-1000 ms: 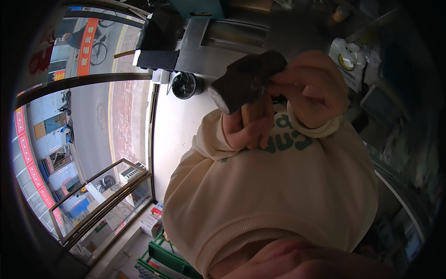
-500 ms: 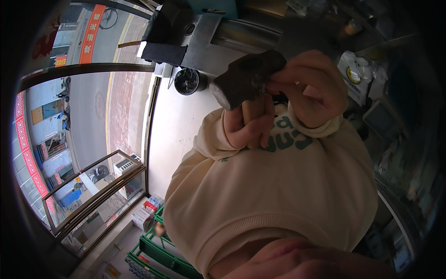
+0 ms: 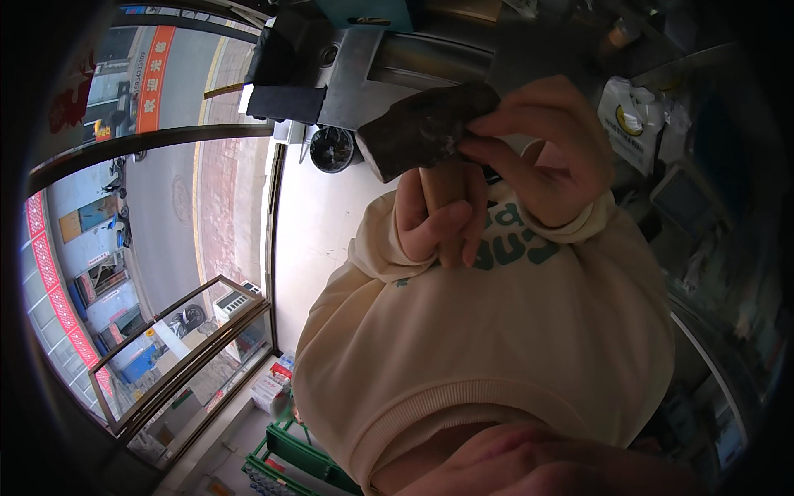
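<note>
Holding a hammer in midair before a cream sweatshirt, with its wooden handle wrapped by the closely curled fingers of the left hand, and with the right end of its dark head pinched between thumb and index fingertip of the right hand. Beyond, to the left, near a black bin just beside the near edge of a metal counter; to the right, near a white plastic bag with a yellow emblem.
</note>
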{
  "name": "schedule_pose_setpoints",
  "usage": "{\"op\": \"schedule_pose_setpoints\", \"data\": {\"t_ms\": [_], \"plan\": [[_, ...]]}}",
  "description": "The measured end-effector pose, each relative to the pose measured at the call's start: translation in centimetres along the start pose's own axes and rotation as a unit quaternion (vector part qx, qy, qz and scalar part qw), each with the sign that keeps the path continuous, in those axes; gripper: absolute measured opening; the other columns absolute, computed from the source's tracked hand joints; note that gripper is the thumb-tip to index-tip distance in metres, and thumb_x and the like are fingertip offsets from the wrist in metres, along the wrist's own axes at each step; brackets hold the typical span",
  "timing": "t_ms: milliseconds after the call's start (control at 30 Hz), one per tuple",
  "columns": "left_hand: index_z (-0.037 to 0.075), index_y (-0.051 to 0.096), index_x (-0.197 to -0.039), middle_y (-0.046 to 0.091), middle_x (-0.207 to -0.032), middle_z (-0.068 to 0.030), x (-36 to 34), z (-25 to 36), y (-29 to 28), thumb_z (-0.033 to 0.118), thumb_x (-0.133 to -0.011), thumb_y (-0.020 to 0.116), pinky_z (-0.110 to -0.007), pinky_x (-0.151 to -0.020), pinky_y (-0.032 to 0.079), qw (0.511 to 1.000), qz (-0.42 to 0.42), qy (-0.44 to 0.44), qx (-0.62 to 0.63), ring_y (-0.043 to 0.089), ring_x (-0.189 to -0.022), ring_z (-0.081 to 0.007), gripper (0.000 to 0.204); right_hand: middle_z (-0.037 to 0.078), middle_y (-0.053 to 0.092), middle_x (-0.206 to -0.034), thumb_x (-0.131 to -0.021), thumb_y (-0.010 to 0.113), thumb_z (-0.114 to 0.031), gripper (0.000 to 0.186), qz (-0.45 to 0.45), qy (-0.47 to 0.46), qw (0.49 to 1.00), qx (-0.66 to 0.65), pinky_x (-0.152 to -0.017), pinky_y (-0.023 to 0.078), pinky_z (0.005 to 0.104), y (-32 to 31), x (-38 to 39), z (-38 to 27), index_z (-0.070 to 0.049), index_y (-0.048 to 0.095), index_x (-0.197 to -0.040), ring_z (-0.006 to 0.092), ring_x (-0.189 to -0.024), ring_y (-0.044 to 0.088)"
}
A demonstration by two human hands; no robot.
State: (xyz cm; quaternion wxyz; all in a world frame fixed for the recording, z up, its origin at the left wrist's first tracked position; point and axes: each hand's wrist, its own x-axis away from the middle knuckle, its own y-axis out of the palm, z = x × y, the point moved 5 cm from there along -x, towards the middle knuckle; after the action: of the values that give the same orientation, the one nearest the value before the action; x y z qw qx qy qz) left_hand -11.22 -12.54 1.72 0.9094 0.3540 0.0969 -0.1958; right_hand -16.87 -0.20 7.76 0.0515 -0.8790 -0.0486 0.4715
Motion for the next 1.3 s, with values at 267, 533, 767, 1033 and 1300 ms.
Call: {"op": "schedule_pose_setpoints", "data": {"t_ms": [267, 533, 767, 1033, 1300], "plan": [[0.001, 0.04, -0.118, 0.057, -0.081, -0.012, 0.0, -1.2, -1.0, 0.011, -0.086, 0.054, -0.023, -0.053, 0.046, 0.989, -0.017, 0.108, -0.104, 0.058, -0.061, -0.0141, 0.036, 0.004, 0.061, -0.08, -0.059, 0.081, -0.006, 0.029, 0.006, 0.022, 0.998, -0.054, -0.057, 0.045, 0.0251, 0.5, 0.7, -0.4, -0.007, 0.072, -0.086, 0.0154, -0.071, 0.058], [0.001, 0.041, -0.115, 0.056, -0.081, -0.012, -0.6, -0.6, -0.3, 0.009, -0.086, 0.055, -0.024, -0.054, 0.045, 0.946, -0.013, 0.202, -0.252, 0.056, -0.062, -0.0149, 0.033, 0.007, 0.055, -0.084, -0.058, 0.081, -0.001, 0.029, -0.066, -0.044, 0.989, -0.127, -0.057, 0.041, 0.0246, 1.6, 0.4, -2.0, -0.002, 0.069, -0.084, 0.0164, -0.07, 0.049], [0.001, 0.042, -0.113, 0.055, -0.082, -0.0119, -0.5, 0.2, -0.5, 0.008, -0.085, 0.055, -0.025, -0.054, 0.044, 0.916, 0.021, 0.229, -0.33, 0.055, -0.063, -0.0157, 0.031, 0.003, 0.056, -0.085, -0.054, 0.085, -0.01, 0.034, -0.083, -0.047, 0.974, -0.204, -0.064, 0.041, 0.0259, 2.6, 0.8, -2.4, -0.006, 0.069, -0.084, 0.0179, -0.077, 0.047], [0.002, 0.043, -0.11, 0.054, -0.082, -0.0119, -0.1, 1.8, -0.3, 0.006, -0.085, 0.055, -0.026, -0.055, 0.043, 0.9, 0.046, 0.237, -0.362, 0.053, -0.064, -0.0165, 0.028, 0.0, 0.056, -0.079, -0.055, 0.084, -0.015, 0.026, -0.109, -0.051, 0.961, -0.249, -0.065, 0.039, 0.0272, 3.0, 0.8, -2.4, -0.011, 0.07, -0.077, 0.0184, -0.077, 0.047], [0.002, 0.044, -0.107, 0.054, -0.083, -0.0118, 0.2, 2.0, -0.7, 0.004, -0.084, 0.056, -0.027, -0.056, 0.043, 0.894, 0.055, 0.239, -0.375, 0.052, -0.065, -0.0173, 0.026, -0.001, 0.058, -0.077, -0.064, 0.079, -0.028, 0.02, -0.102, -0.1, 0.953, -0.268, -0.06, 0.033, 0.0298, 3.5, 1.6, -2.6, -0.013, 0.07, -0.074, 0.0188, -0.077, 0.05]]}}
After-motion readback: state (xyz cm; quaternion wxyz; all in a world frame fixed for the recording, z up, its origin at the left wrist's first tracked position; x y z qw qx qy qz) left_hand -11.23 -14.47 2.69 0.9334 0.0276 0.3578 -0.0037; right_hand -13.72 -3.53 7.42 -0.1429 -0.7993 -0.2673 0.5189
